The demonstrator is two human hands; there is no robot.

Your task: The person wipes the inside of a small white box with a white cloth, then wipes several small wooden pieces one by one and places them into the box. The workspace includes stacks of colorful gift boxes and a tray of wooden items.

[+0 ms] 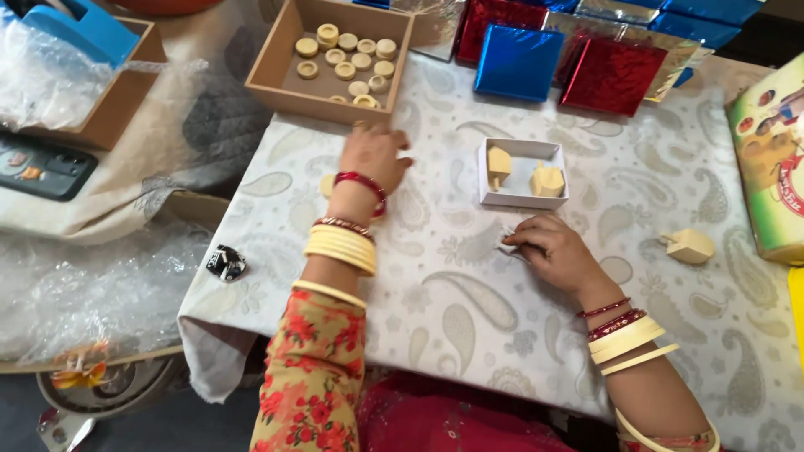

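Note:
My left hand (pixel 374 156) rests palm down on the patterned tablecloth, just in front of a brown cardboard box (pixel 276 79) holding several cream wooden discs (pixel 347 59). A small cream piece (pixel 327 185) peeks out beside its wrist. My right hand (pixel 554 249) lies on the cloth with fingers curled on a small pale scrap (pixel 507 243). Just beyond it sits a small white box (pixel 519 149) with two cream wooden pieces (pixel 547 180) inside. Both wrists wear cream and red bangles.
A cream wooden piece (pixel 688 246) lies at the right. Shiny blue (pixel 517 60) and red (pixel 612 75) wrapped squares line the far edge. A colourful printed box (pixel 775 159) stands at the right edge. A phone (pixel 42 167), bubble wrap (pixel 75 289) and a small black object (pixel 225 262) lie left.

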